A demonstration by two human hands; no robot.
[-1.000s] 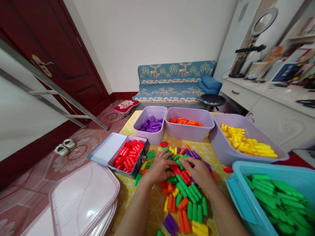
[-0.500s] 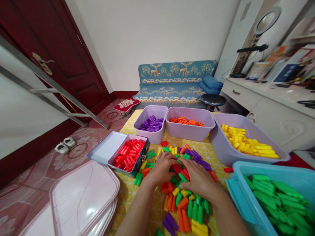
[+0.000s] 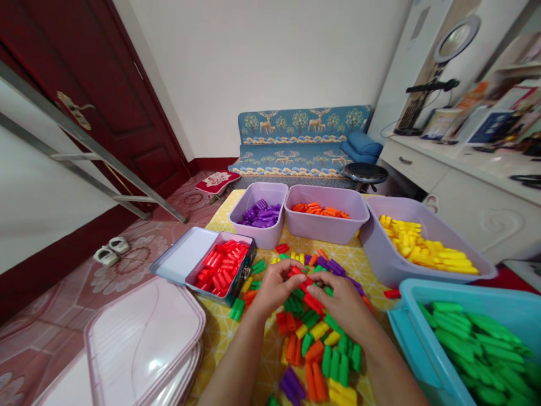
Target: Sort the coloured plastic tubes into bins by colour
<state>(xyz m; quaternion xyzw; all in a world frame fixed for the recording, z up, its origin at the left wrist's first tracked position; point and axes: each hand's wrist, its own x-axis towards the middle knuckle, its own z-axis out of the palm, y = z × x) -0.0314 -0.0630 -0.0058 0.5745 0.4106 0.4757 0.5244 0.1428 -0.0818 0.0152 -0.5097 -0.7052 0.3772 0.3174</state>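
My left hand (image 3: 274,288) and my right hand (image 3: 341,306) meet over a heap of mixed coloured plastic pegs (image 3: 321,349) on the yellow tablecloth (image 3: 228,332). Fingers of both hands are curled and pinch a small bunch of red pegs (image 3: 305,287) lifted slightly above the pile. An open tin box with red pegs (image 3: 222,266) stands just left of my left hand.
Behind the heap stand lilac tubs with purple pegs (image 3: 260,215), orange pegs (image 3: 320,210) and yellow pegs (image 3: 422,245). A blue tub of green pegs (image 3: 477,338) is at the right. Pink lids (image 3: 139,344) lie at the lower left. Sofa, stool, ladder and cabinet surround the table.
Both hands went from lying spread on the heap to closing together. They now hold red pegs raised a little off the pile.
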